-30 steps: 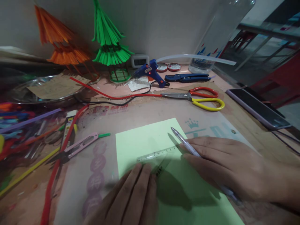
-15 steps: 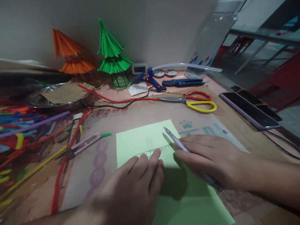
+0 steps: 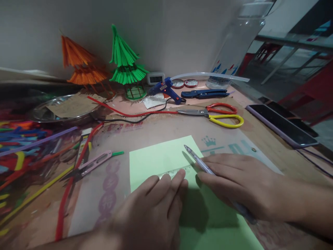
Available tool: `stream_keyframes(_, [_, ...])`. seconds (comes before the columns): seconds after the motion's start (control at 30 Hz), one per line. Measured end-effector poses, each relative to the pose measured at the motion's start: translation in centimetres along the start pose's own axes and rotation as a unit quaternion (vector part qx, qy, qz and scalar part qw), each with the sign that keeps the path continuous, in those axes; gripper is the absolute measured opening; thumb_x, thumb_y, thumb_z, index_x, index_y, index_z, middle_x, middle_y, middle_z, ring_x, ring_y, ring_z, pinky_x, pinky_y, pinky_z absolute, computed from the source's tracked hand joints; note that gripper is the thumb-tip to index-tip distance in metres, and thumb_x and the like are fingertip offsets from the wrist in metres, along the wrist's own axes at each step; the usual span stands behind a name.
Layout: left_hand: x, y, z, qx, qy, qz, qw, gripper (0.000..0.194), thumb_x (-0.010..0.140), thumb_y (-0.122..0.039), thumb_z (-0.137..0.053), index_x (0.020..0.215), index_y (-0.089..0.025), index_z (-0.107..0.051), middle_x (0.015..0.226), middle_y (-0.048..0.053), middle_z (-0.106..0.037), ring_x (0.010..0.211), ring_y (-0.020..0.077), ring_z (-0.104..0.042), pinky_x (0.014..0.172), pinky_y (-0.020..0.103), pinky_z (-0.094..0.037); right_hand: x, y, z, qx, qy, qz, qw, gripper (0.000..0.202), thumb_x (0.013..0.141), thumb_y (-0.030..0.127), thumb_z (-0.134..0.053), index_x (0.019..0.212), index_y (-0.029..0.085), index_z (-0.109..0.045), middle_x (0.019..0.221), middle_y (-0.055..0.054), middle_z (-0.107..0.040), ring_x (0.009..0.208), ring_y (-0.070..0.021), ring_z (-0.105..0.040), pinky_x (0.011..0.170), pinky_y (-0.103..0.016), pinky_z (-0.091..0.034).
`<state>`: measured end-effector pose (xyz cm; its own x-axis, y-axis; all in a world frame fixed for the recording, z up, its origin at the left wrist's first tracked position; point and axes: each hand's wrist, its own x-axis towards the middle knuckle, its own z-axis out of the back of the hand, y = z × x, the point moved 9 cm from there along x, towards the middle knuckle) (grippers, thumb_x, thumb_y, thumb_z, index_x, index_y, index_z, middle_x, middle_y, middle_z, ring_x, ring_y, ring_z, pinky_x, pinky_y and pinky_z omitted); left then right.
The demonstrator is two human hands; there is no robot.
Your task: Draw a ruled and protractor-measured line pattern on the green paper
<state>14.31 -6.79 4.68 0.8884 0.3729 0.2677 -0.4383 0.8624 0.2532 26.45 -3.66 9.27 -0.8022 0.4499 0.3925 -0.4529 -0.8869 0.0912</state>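
Both hands sitting on the paper (image 3: 161, 158): left hand (image 3: 153, 205), right hand (image 3: 234, 180). Open strip of bench (image 3: 161, 126) lying between paper and scissors (image 3: 215, 114), passable. Left side: snips (image 3: 93, 163) and straws (image 3: 33, 163) crowding the path. Right: phone (image 3: 281, 125) lying near the edge. Back row blocking: glue gun (image 3: 166, 90), its cord trailing across, green tree (image 3: 127, 64), jar (image 3: 234, 45).

scissors (image 3: 213, 113) | glue gun (image 3: 166, 89) | phone (image 3: 282, 125) | green tree (image 3: 126, 60)
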Motion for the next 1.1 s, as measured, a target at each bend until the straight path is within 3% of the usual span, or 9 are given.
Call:
stream_keyframes(0.17, [-0.7,0.3,0.5,-0.017,-0.052,0.01,0.998,0.028,0.103,-0.023,-0.049,0.112,-0.015,-0.075,0.138,0.012,-0.073,0.116,0.0253,-0.064,0.101,0.039,-0.041,0.7,-0.5,0.8,0.017,-0.019,-0.044,0.999,0.033,0.112,0.02,-0.041,0.103,0.013,-0.072,0.093,-0.01,-0.082,0.083,-0.0182,-0.077,0.077,-0.027,-0.062])
stream_keyframes(0.33, [-1.0,0.0,0.2,0.002,-0.044,-0.009,0.999,0.026,0.103,-0.019,-0.048,0.112,-0.016,-0.073,0.133,0.01,-0.076,0.114,0.0248,-0.066,0.101,0.04,-0.042,1.0,-1.0,1.2,0.053,-0.04,-0.085,0.994,0.028,0.111,0.022,-0.047,0.1,0.014,-0.072,0.093,-0.01,-0.082,0.078,-0.0154,-0.078,0.075,-0.021,-0.063])
stream_keyframes(0.57, [-1.2,0.0,0.3,-0.004,-0.035,-0.003,0.999,0.029,0.106,-0.014,-0.041,0.116,-0.015,-0.068,0.137,0.009,-0.074,0.118,0.0242,-0.065,0.103,0.04,-0.042,0.8,-1.1,0.8,0.068,-0.026,-0.093,0.993,0.029,0.11,0.021,-0.046,0.1,0.014,-0.073,0.095,-0.011,-0.082,0.08,-0.0162,-0.078,0.078,-0.021,-0.063])
stream_keyframes(0.77, [-1.6,-0.5,-0.2,0.012,-0.028,-0.011,0.999,0.021,0.105,-0.021,-0.05,0.114,-0.016,-0.068,0.138,0.01,-0.073,0.118,0.0238,-0.067,0.103,0.04,-0.044,0.8,-1.4,0.9,0.057,-0.026,-0.095,0.993,0.03,0.11,0.023,-0.046,0.099,0.015,-0.072,0.095,-0.011,-0.083,0.078,-0.0166,-0.079,0.076,-0.021,-0.064])
stream_keyframes(0.93, [-2.5,-1.3,-0.2,0.033,-0.017,-0.013,0.999,0.024,0.106,-0.03,-0.055,0.124,-0.018,-0.067,0.139,0.011,-0.072,0.125,0.0252,-0.066,0.109,0.042,-0.045,-0.3,-1.1,1.2,0.028,-0.035,-0.063,0.997,0.025,0.105,0.027,-0.053,0.119,0.02,-0.073,0.104,-0.011,-0.084,0.093,-0.0223,-0.081,0.084,-0.027,-0.067])
stream_keyframes(1.03, [-2.5,-1.6,0.0,0.054,0.001,-0.002,0.999,0.025,0.107,-0.028,-0.053,0.125,-0.018,-0.067,0.142,0.011,-0.071,0.127,0.0247,-0.066,0.107,0.042,-0.048,-2.1,-2.1,1.1,0.02,-0.048,-0.099,0.994,0.037,0.098,0.038,-0.064,0.131,0.026,-0.074,0.11,-0.012,-0.082,0.105,-0.0301,-0.078,0.085,-0.037,-0.069])
stream_keyframes(1.1, [-2.2,-1.7,0.3,0.064,0.006,0.003,0.998,0.022,0.107,-0.025,-0.052,0.121,-0.017,-0.068,0.141,0.01,-0.072,0.125,0.0242,-0.067,0.103,0.041,-0.051,-3.0,-2.4,0.7,0.015,-0.054,-0.109,0.992,0.038,0.097,0.042,-0.064,0.132,0.03,-0.074,0.112,-0.011,-0.081,0.106,-0.0305,-0.077,0.084,-0.037,-0.069])
